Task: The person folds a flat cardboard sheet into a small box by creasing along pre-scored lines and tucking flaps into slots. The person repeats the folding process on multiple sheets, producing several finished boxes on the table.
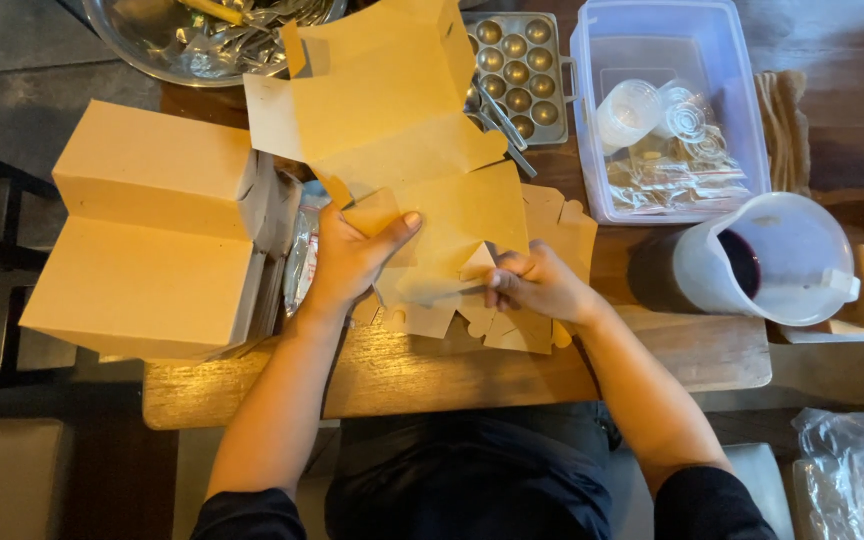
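Both hands grasping a flat kraft box blank at frame centre.
Left hand (347,262) pinches a flap; right hand (537,285) presses the box blank (422,130) onto the counter (392,380).

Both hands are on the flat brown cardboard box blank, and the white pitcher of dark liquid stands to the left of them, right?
Not quite. Left hand and right hand do hold the brown cardboard blank, but the head view shows the white pitcher of dark liquid to their right, below the clear plastic bin.

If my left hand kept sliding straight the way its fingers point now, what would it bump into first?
The left hand points up and right across the unfolded brown cardboard box blank it grips. Beyond that sheet, the metal tray of round moulds probably comes first, though depth is hard to judge.
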